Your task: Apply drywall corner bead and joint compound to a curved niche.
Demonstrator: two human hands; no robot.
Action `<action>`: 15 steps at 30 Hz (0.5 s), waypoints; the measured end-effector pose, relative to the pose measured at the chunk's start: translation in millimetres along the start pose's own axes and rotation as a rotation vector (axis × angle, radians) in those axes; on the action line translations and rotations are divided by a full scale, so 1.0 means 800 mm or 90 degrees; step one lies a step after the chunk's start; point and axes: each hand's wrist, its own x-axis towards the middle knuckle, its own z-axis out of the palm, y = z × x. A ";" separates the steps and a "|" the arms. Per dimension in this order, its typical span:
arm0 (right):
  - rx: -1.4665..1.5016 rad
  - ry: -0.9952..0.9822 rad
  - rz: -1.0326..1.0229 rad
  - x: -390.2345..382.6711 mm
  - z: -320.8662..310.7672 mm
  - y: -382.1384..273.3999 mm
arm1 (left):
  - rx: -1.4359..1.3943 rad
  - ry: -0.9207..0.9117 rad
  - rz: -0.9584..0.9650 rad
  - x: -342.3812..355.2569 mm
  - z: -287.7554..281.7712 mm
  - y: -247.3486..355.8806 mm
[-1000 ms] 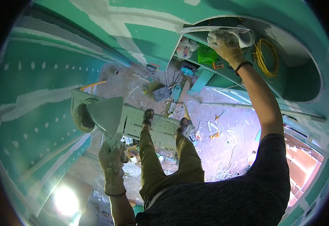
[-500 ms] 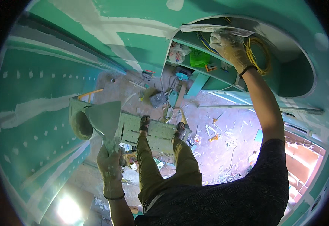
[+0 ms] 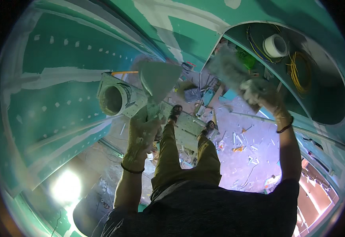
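So the scraper [image 3: 160,79] is up in front of the person's chest, blade upward, with the left hand [image 3: 141,130] wrapped tight round its handle. Right hand [image 3: 265,94] is curled onto a flat trowel [image 3: 227,67], pretty blurry, and that trowel partly blocks my view of a green bag [image 3: 245,58]. Behind it there's a rounded wall opening [image 3: 326,93] with a white roll [image 3: 268,46] and a yellow cable coil [image 3: 293,75]. A bucket [image 3: 125,96] sits at the left end of the bench [image 3: 186,128], same one those sandalled feet [image 3: 208,128] are on. Loose scraps [image 3: 237,138] litter the floor [image 3: 255,162] below, lol.
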 end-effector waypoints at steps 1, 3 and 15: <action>0.205 -0.106 0.133 0.004 0.025 -0.038 | 0.002 0.005 0.003 0.000 0.001 0.000; 0.198 -0.151 0.078 0.011 0.055 -0.055 | 0.073 0.025 0.022 -0.002 0.010 0.008; -0.143 -0.163 0.117 -0.005 0.053 -0.058 | -0.014 0.029 0.122 -0.011 0.009 0.007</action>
